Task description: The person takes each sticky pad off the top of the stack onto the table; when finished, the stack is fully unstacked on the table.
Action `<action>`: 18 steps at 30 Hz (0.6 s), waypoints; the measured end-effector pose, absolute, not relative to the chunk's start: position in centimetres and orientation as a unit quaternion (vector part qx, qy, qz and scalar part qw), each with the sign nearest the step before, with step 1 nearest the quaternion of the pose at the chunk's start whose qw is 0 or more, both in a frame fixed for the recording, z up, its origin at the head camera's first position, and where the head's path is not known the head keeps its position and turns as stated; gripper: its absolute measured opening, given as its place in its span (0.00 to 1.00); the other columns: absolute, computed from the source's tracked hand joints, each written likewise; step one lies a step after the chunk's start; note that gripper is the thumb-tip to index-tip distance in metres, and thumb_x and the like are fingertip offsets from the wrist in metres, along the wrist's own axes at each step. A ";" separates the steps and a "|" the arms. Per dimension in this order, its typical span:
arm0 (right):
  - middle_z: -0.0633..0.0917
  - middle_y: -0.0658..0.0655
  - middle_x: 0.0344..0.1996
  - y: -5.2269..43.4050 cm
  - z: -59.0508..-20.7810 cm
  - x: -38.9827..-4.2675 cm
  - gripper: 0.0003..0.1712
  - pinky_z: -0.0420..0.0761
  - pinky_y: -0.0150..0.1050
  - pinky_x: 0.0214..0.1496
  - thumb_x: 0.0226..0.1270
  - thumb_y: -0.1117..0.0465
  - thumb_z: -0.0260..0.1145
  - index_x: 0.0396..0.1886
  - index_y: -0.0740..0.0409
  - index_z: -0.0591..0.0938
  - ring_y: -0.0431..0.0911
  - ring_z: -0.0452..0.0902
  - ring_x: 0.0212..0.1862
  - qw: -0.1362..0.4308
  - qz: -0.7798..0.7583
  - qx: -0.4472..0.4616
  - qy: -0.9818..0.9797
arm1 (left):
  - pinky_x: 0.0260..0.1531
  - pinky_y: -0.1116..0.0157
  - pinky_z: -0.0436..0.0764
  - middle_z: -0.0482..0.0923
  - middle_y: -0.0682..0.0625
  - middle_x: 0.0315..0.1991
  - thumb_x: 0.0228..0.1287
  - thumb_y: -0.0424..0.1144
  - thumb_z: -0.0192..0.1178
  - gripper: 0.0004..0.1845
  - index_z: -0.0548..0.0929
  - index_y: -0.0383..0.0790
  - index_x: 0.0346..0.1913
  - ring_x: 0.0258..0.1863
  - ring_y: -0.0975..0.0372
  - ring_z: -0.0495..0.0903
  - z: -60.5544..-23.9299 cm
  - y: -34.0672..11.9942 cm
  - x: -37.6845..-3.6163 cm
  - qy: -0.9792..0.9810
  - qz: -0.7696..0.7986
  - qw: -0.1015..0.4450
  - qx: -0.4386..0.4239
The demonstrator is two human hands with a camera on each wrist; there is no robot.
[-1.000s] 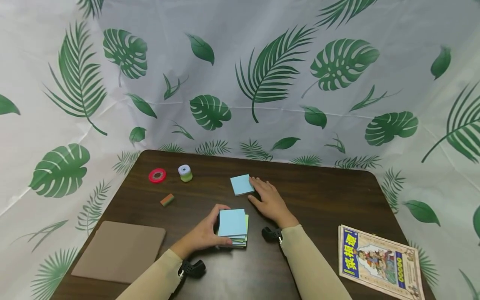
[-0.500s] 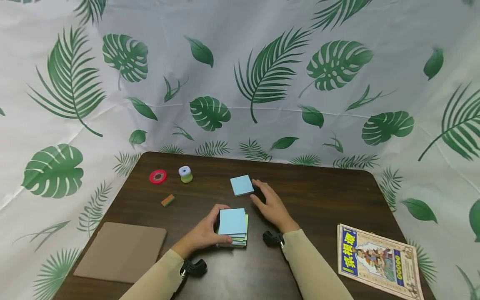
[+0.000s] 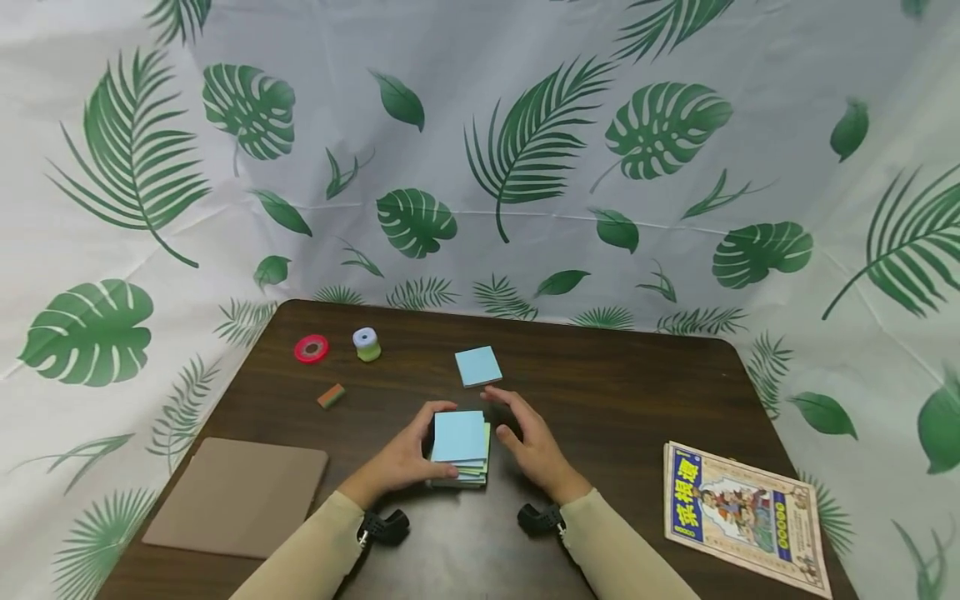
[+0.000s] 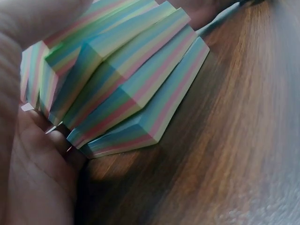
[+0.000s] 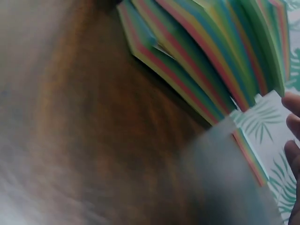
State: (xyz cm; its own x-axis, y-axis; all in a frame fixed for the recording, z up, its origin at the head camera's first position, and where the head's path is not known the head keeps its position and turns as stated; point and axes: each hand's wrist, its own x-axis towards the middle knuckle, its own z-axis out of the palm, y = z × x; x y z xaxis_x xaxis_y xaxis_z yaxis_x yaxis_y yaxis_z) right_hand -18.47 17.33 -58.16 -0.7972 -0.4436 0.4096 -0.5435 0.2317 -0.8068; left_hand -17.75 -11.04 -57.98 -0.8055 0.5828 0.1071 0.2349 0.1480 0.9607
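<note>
A stack of sticky note pads (image 3: 460, 436), light blue on top, stands on the table in front of me. Its edges show rainbow stripes, and the pads sit slightly out of line in the left wrist view. My left hand (image 3: 397, 457) grips the stack from the left, thumb at the near side and fingers at the far side. Just right of the stack is my right hand (image 3: 540, 450), fingers extended and holding nothing. Beyond both hands a separate light blue sticky note pad (image 3: 478, 367) lies flat; its striped edge also appears in the right wrist view.
On the dark wooden table (image 3: 600, 392), a red ring-shaped item (image 3: 311, 348), a small white-and-green item (image 3: 367, 344) and an orange-green block (image 3: 331, 396) lie back left. A brown board (image 3: 240, 496) is front left, an illustrated booklet (image 3: 746, 517) front right. A leaf-print curtain (image 3: 480, 167) hangs behind.
My right hand has left the separate pad and come nearer, to the stack's right side. My left hand keeps its grip on the stack. The head view has shifted slightly.
</note>
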 end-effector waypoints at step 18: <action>0.78 0.47 0.71 15.8 -57.7 -17.7 0.41 0.77 0.45 0.67 0.72 0.53 0.79 0.80 0.42 0.70 0.47 0.77 0.63 -0.071 0.534 0.300 -0.787 | 0.54 0.62 0.82 0.79 0.42 0.63 0.64 0.38 0.81 0.45 0.64 0.53 0.77 0.56 0.55 0.80 -57.6 -11.0 -17.7 0.742 0.592 0.160 0.272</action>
